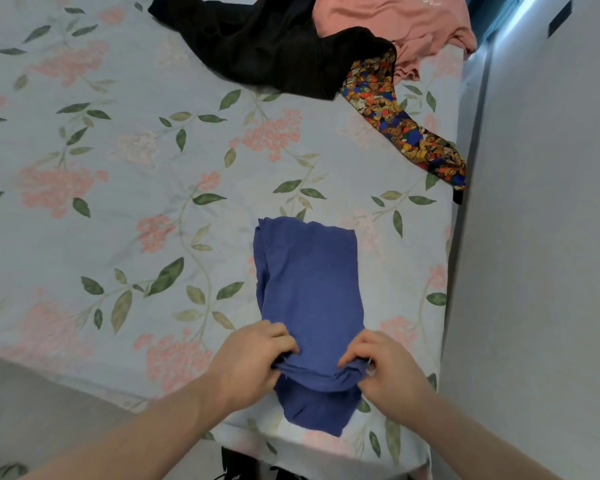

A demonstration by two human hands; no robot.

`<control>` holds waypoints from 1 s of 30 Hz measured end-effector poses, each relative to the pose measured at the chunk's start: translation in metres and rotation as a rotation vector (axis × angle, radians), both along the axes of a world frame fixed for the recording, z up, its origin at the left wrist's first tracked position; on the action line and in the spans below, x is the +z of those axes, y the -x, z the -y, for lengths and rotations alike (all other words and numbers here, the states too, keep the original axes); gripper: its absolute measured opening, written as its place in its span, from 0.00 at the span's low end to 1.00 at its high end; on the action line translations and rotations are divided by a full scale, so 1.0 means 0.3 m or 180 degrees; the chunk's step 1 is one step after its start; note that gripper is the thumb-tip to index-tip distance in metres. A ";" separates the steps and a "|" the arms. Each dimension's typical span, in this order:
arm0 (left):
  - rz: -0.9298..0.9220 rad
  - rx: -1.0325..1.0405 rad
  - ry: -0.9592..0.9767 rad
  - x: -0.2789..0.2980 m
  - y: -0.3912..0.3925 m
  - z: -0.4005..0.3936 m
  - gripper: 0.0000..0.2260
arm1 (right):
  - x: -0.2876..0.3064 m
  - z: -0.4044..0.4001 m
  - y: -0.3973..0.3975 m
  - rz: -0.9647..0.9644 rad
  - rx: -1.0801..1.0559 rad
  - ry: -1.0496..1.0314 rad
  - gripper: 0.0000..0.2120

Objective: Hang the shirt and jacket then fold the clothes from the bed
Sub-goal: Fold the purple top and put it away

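A blue garment (pixel 309 278) lies folded into a long strip on the bed (pixel 118 202), near its front right corner. My left hand (pixel 250 358) grips the strip's left side at a raised crease close to me. My right hand (pixel 385 365) pinches the same crease on its right side. A short blue end lies below the crease toward the bed's edge. At the far side lie a black garment (pixel 274 46), a pink garment (pixel 406 26) and a patterned cloth with teddy bears (pixel 402 129).
The floral sheet covers the bed, with open sheet to the left of the blue garment. A pale wall (pixel 541 237) runs along the bed's right edge. Dark things show on the floor (pixel 243 465) under the bed's front edge.
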State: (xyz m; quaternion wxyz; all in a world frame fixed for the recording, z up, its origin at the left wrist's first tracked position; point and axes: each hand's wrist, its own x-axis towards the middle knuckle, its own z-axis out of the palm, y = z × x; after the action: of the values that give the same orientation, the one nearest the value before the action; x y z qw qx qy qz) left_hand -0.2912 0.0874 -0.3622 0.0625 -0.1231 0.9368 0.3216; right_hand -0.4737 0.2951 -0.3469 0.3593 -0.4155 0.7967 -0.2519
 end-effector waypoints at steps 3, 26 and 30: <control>0.0154 -0.0053 -0.0020 -0.029 -0.062 -0.072 0.21 | -0.054 -0.069 -0.080 0.0081 0.0012 -0.0252 0.16; 0.0946 0.2368 -0.0879 -0.098 0.440 0.364 0.28 | -0.148 0.441 0.318 0.0369 -0.1832 -0.0673 0.39; 0.1149 0.2450 -0.1137 -0.156 0.495 0.393 0.35 | -0.223 0.507 0.381 0.0399 -0.1672 -0.0876 0.46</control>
State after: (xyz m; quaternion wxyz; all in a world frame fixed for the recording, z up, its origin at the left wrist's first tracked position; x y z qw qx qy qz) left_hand -0.4397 -0.0304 -0.4092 0.1209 -0.5033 0.7270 0.4512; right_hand -0.5880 0.1430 -0.4138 0.3833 -0.1263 0.8798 -0.2511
